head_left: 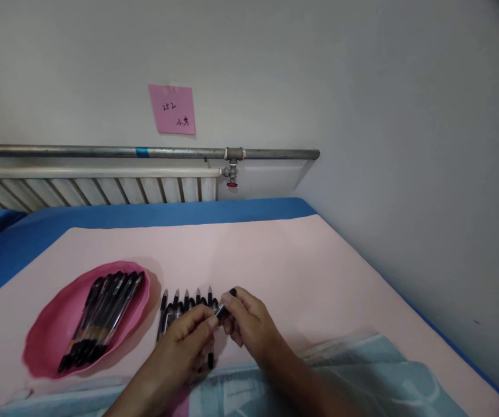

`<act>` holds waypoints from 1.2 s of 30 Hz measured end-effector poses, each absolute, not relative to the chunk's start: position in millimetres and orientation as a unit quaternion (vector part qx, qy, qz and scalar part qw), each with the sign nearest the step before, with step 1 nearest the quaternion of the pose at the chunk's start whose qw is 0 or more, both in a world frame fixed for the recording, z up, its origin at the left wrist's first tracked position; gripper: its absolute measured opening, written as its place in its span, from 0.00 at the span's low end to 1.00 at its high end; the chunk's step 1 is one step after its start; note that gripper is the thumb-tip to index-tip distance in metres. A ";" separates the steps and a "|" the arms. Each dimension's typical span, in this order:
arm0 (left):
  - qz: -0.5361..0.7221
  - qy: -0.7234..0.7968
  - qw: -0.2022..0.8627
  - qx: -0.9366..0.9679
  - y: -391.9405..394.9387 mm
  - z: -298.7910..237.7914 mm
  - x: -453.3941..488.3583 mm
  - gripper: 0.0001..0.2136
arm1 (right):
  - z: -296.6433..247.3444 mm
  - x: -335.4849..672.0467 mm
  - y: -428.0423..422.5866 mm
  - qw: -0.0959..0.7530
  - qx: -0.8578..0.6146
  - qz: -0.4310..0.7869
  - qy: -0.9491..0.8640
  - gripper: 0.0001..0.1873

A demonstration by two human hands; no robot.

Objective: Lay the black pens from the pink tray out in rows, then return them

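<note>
Both my hands meet over a row of black pens (184, 304) lying side by side on the pink sheet (275, 260). My left hand (186, 341) and my right hand (249, 321) are each closed on the same black pen (225, 308), which they hold between them just above the row. The left fingers pinch its near end and the right fingers wrap its far end. My hands hide the lower parts of the row. To the left, a pink oval dish (49, 336) holds several more black pens (101, 318).
A blue mattress edge (145, 214) borders the pink sheet. Behind it run a radiator (93, 190) and a metal pipe (145, 152) with a valve (232, 172). A pink note (171, 109) sticks on the wall. A white wall closes in on the right. Light blue cloth (362, 376) lies near me.
</note>
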State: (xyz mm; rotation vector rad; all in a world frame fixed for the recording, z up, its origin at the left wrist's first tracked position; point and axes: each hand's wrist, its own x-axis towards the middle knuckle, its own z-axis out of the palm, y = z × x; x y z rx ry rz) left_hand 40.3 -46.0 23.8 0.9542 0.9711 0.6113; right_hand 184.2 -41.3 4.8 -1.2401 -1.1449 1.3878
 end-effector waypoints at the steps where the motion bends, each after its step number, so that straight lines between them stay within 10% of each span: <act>1: 0.280 0.445 0.729 0.439 -46.5 24.8 40.7 0.16 | 4.5 183.5 -40.9 0.461 -0.503 0.568 -0.461 0.17; 29: 0.297 0.494 0.632 0.519 -41.8 20.9 42.7 0.16 | 2.7 177.0 -37.1 0.474 -0.545 0.583 -0.373 0.18; 36: 0.295 0.531 0.696 0.383 -48.6 23.9 36.5 0.22 | 23.0 234.7 -13.6 0.638 -0.493 0.559 -0.195 0.12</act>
